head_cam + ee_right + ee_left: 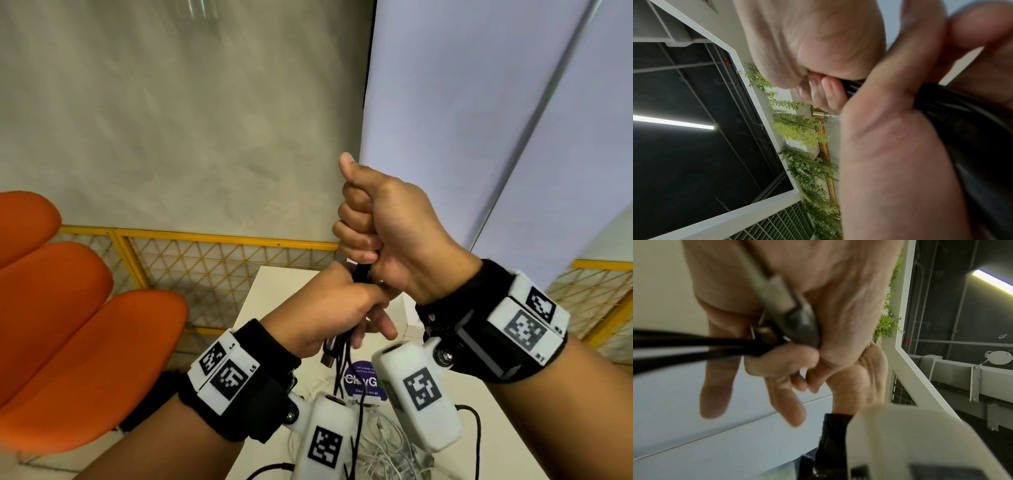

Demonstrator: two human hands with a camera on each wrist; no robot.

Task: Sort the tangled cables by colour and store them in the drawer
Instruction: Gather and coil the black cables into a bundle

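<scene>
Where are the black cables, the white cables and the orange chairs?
black cables [346,356]: head view, strands hanging below the hands.
white cables [387,445]: head view, tangled heap on the table.
orange chairs [68,329]: head view, seat backs.

Black cables [361,272]: bundle mostly hidden inside the two closed hands; only a short stretch shows between them.
Right hand [383,233]: fingers curl inward, tips out of sight in the head view.
White cables [383,448]: heap cut off by the bottom edge and partly covered by the wrist cameras.
Purple label [363,378]: print partly covered; small lines unreadable.
Plug [777,293]: blurred in the left wrist view; type cannot be told.
Table [274,291]: largely covered by the arms.
</scene>
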